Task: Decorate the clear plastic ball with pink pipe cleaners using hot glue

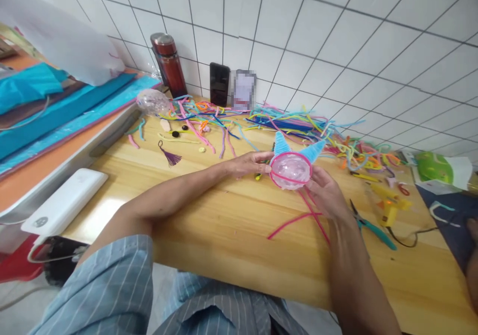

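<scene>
Between my two hands is a clear, pinkish plastic ball (pixel 290 169) with a pink pipe cleaner (pixel 292 180) running around its rim and across it. Two light blue pipe-cleaner ears (pixel 312 151) stick up from its far side. My left hand (pixel 251 164) pinches the left edge with fingers and thumb. On the right edge, my right hand (pixel 324 189) is closed, its fingers partly behind the ball. Loose pink pipe cleaners (pixel 289 225) lie on the wooden table (pixel 224 225) below, passing close to my right wrist.
Teal-handled pliers (pixel 375 230) and a yellow glue gun (pixel 388 205) with a cord lie right. Many coloured pipe cleaners (pixel 280 121) spread along the tiled wall. A thermos (pixel 172 63), two phones (pixel 219 84), a purple tassel (pixel 171 156) and a white power bank (pixel 65 200) are also around.
</scene>
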A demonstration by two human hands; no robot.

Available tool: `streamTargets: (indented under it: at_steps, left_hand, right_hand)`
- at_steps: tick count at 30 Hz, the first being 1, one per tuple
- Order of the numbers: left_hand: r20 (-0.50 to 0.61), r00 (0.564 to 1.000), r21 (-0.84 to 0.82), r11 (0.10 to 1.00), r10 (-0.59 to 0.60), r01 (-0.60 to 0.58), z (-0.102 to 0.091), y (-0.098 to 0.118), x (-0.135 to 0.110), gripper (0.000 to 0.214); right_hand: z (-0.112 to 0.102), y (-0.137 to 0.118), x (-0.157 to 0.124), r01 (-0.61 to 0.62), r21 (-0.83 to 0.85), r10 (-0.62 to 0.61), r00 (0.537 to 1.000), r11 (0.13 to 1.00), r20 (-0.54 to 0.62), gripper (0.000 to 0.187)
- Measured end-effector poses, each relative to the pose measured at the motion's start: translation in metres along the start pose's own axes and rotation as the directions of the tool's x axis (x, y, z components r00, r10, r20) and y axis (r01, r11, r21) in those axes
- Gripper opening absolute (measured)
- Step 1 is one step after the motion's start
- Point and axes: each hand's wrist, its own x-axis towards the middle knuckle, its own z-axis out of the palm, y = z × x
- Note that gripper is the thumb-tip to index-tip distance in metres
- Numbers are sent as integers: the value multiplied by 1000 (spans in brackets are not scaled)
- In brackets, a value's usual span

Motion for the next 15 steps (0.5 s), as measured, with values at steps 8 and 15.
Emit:
streamTargets:
  at_steps: [8, 15]
  left_hand:
    - [-34, 999, -121, 992, -38, 34, 3, -5, 3, 87]
    - [40, 992, -246, 961, -118, 124, -3, -7, 5, 87]
  right_hand:
    - [-2, 1, 2, -4, 24, 4, 1000, 1000, 6, 62]
    - [1, 2, 1, -26, 31, 26, 1000, 999, -16, 60]
